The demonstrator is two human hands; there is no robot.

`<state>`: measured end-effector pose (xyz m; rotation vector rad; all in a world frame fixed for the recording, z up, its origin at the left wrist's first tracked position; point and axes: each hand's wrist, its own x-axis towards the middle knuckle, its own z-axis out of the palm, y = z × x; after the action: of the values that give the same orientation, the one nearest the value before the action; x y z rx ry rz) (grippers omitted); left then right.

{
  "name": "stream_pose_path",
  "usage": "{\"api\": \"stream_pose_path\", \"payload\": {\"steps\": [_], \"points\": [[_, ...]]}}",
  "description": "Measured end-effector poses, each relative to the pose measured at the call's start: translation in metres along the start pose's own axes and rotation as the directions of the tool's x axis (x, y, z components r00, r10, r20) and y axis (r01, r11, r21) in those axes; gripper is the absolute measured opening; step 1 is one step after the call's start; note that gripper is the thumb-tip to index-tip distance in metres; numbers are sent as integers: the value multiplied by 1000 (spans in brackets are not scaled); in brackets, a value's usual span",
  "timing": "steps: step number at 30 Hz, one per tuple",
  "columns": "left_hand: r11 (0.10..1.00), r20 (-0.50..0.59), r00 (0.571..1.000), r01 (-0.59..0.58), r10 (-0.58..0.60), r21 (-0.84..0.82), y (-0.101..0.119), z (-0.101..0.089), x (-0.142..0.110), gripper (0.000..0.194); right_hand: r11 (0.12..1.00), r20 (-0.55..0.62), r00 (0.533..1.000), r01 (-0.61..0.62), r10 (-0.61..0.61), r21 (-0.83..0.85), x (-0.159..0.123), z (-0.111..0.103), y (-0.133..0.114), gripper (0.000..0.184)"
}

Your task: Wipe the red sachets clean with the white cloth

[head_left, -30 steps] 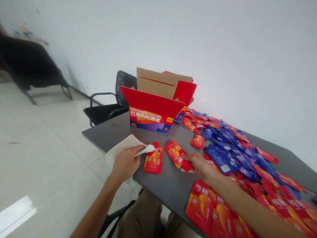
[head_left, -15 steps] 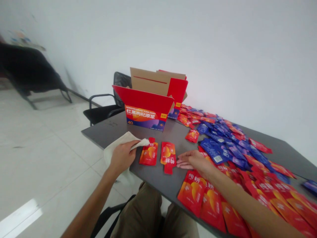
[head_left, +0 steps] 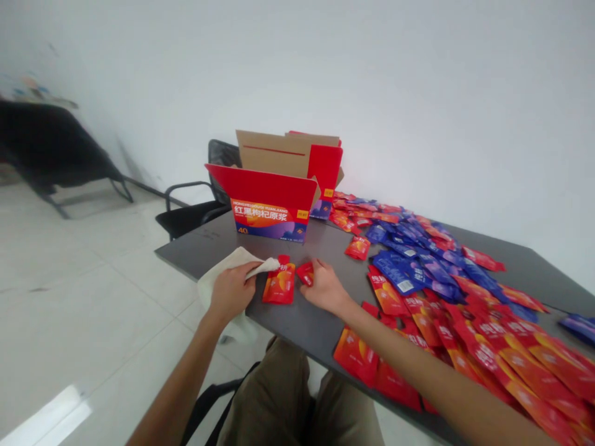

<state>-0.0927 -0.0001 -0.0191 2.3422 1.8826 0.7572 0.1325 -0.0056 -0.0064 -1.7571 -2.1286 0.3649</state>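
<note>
My left hand (head_left: 230,292) grips a white cloth (head_left: 222,273) that hangs over the near corner of the dark grey table (head_left: 204,244). Just right of it a red pouch (head_left: 279,284) lies flat on the table. My right hand (head_left: 325,290) is closed over a second red pouch (head_left: 305,273), of which only the top end shows past my fingers. An open red and purple carton (head_left: 272,209) stands behind the two pouches with its flaps up.
A large heap of red pouches (head_left: 493,353) and blue pouches (head_left: 409,260) covers the right side of the table. A single red pouch (head_left: 357,248) lies apart near the carton. A black office chair (head_left: 198,207) stands behind the table's left corner.
My right hand moved left from beside the second red pouch and closed over it. The left hand kept its hold on the cloth. The view shifted slightly.
</note>
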Motion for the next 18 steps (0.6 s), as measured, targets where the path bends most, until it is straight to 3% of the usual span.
{"api": "stream_pose_path", "payload": {"steps": [2, 4, 8, 12, 14, 16, 18], "points": [[1000, 8, 1000, 2, -2, 4, 0, 0, 0, 39, 995, 66, 993, 97, -97, 8, 3, -9, 5, 61], [1000, 11, 1000, 6, -6, 7, -1, 1, 1, 39, 962, 146, 951, 271, -274, 43, 3, -21, 12, 66], [1000, 5, 1000, 21, -21, 1, -1, 2, 1, 39, 770, 277, 723, 626, -633, 123, 2, -45, 22, 78], [1000, 7, 1000, 1, -1, -22, -2, 2, 1, 39, 666, 370, 583, 731, -723, 148, -2, -56, 26, 73], [999, 2, 1000, -12, 12, -34, -3, 2, 0, 38, 648, 422, 540, 743, -728, 168, -10, -60, 30, 72], [999, -8, 1000, -10, 10, -40, -4, 3, 0, 38, 648, 461, 520, 742, -719, 173, -21, -66, 36, 74], [999, -18, 1000, -3, 3, -48, -4, 3, 0, 39, 669, 472, 535, 723, -701, 173, -35, -74, 43, 76]]}}
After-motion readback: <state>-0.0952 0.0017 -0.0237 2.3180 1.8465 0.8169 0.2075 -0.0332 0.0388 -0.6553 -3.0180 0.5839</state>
